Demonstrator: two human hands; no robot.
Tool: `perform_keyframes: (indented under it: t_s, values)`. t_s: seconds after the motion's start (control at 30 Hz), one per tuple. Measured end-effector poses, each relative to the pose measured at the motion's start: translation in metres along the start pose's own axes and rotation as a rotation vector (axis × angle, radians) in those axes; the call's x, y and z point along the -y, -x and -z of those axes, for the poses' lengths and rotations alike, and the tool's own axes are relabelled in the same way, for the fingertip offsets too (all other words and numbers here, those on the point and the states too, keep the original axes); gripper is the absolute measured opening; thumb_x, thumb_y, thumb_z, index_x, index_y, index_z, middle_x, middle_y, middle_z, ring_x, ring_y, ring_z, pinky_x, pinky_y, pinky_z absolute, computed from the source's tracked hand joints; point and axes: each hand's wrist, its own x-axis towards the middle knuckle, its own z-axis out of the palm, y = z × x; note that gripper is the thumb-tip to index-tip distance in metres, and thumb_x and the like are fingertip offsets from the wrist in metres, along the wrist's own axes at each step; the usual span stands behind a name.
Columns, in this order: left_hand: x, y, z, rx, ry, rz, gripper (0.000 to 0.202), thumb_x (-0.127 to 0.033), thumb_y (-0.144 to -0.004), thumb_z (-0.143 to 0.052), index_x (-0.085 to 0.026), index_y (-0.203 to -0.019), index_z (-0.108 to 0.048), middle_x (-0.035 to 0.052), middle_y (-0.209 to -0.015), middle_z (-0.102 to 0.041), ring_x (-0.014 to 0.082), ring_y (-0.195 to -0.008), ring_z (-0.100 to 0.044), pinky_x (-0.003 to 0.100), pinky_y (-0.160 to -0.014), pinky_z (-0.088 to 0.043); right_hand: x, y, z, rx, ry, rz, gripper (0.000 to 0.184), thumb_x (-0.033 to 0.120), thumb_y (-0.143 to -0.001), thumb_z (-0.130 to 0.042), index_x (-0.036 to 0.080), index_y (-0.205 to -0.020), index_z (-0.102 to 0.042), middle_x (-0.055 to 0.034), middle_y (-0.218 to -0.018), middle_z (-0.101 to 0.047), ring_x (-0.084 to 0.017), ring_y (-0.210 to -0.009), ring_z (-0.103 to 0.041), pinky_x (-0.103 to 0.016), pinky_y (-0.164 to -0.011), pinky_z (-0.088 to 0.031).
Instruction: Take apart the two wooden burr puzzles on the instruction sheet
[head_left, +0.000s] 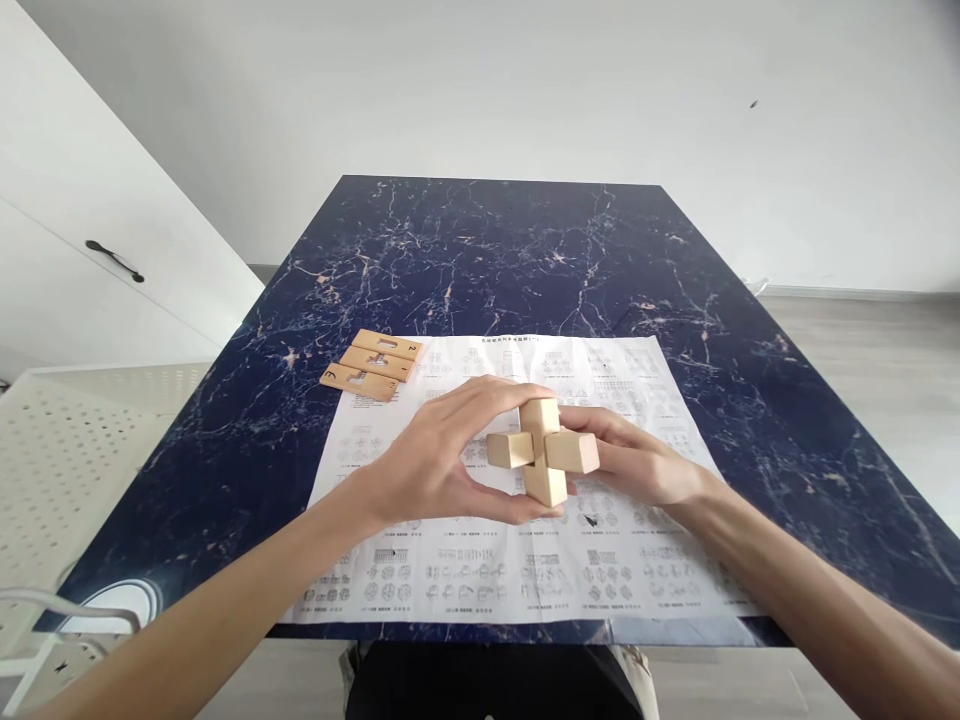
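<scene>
Both hands hold a pale wooden burr puzzle point(541, 452) made of interlocking bars that cross each other, above the instruction sheet point(457, 598). My left hand point(442, 450) spans it from the left, with a finger on the upper end of the upright bar and the thumb at its lower end. From the right, my right hand point(637, 455) grips its far side; most of those fingertips are hidden behind the wood. Printed diagrams in rows cover the white sheet, which lies under the hands.
Three flat wooden pieces point(369, 363) with cut-out slots and numbers overlap at the sheet's upper left corner. The dark blue marbled table point(480, 260) reaches back toward a white wall. A white perforated stand point(82, 440) and a cable point(67, 603) are at the left.
</scene>
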Motion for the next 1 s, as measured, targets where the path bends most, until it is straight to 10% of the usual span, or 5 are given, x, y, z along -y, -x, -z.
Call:
perform_keyframes:
  t_s: [0.4,0.67,1.0]
  values:
    - [0.000,-0.004,0.003,0.019,0.023,-0.033,0.078,-0.050,-0.076,-0.094,-0.024,-0.141,-0.061,0.0093,-0.114,-0.079,0.0274,-0.099,-0.078,0.041,-0.083,-0.066,0.002,-0.005,-0.005,0.099,-0.006,0.032,0.027,0.042,-0.113,-0.057,0.019,-0.104,-0.067,0.0022,-0.077,-0.054,-0.013,-0.066,-0.049,-0.029,-0.066,-0.046]
    - [-0.002,-0.001,0.001,-0.042,-0.032,0.062,0.074,-0.051,-0.074,-0.096,-0.025,-0.135,-0.063,0.0096,-0.119,-0.081,0.0300,-0.106,-0.078,0.044,-0.090,-0.065,0.010,-0.005,-0.012,-0.099,0.210,0.063,0.028,0.047,-0.109,-0.064,0.021,-0.099,-0.067,-0.0002,-0.083,-0.055,-0.015,-0.069,-0.045,-0.030,-0.062,-0.039]
    - [-0.002,-0.003,0.002,0.021,0.035,-0.008,0.077,-0.050,-0.074,-0.094,-0.025,-0.139,-0.061,0.0112,-0.123,-0.080,0.0300,-0.108,-0.079,0.044,-0.089,-0.067,0.003,-0.003,-0.008,0.077,0.009,0.034,0.022,0.037,-0.110,-0.061,0.020,-0.099,-0.069,0.0014,-0.078,-0.057,-0.013,-0.066,-0.048,-0.030,-0.067,-0.045]
